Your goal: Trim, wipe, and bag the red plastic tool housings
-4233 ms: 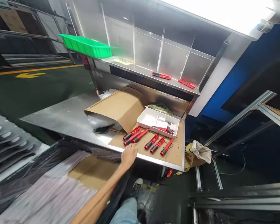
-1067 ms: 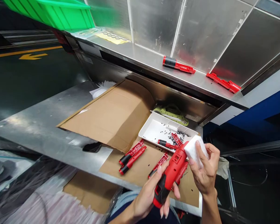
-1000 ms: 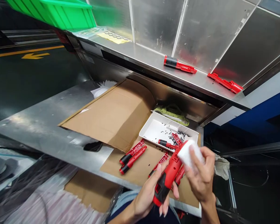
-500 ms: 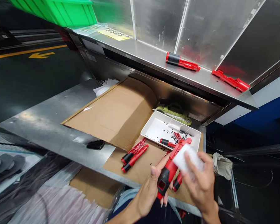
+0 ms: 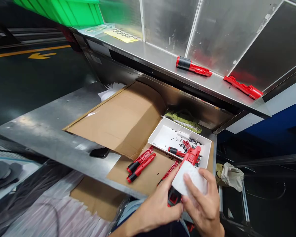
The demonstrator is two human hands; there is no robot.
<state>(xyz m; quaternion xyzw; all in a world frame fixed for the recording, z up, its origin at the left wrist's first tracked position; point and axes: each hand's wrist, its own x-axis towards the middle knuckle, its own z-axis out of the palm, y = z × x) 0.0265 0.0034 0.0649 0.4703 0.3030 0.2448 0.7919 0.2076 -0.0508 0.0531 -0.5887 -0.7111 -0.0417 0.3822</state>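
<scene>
In my left hand (image 5: 160, 202) I grip a red and black tool housing (image 5: 192, 154) by its dark lower end. My right hand (image 5: 203, 200) holds a white cloth (image 5: 191, 179) pressed against the middle of the housing, hiding part of it. Just beyond my hands stands a white tray (image 5: 156, 135) with small black parts and a few red pieces in it. To the left of my hands, a pair of red and black housing pieces (image 5: 141, 164) lies on cardboard. Another red piece (image 5: 171, 169) is partly covered by my left hand.
A bent cardboard sheet (image 5: 118, 118) lies on the metal bench (image 5: 39, 115), with a dark phone-like object (image 5: 100, 152) beside it. Two red parts (image 5: 193, 66) rest on the upper shelf (image 5: 158, 59). A green bin (image 5: 81, 14) stands at upper left.
The white cloth has moved down and left along the housing, from its upper part to its middle. My left hand has shifted its hold, and its thumb now lies lower.
</scene>
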